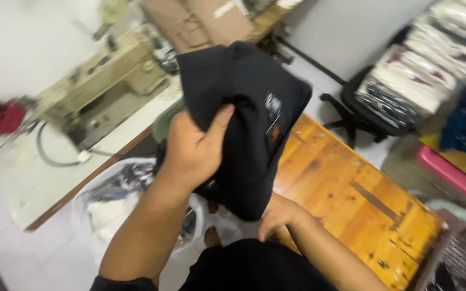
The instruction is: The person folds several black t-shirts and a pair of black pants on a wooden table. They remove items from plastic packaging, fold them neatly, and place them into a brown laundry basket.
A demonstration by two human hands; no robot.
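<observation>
Left hand (192, 153) fingers clamped on a folded black garment (246, 116), thumb over the front face, held up in the air above the near-left edge of the wooden table (351, 199). Right hand (279, 215) under the garment's bottom edge, fingers curled at the table's near corner; can't tell whether they pinch cloth or just touch it. The garment has a small label patch on its right side, facing the table. Table top bare across its middle and far end. To the left, across a narrow floor gap, a sewing machine (109, 81) on a white bench. Plastic bag of clothes (120, 199) on the floor directly below the left arm. Office chair stacked with packed garments (405, 81) sits beyond the table's far edge.
</observation>
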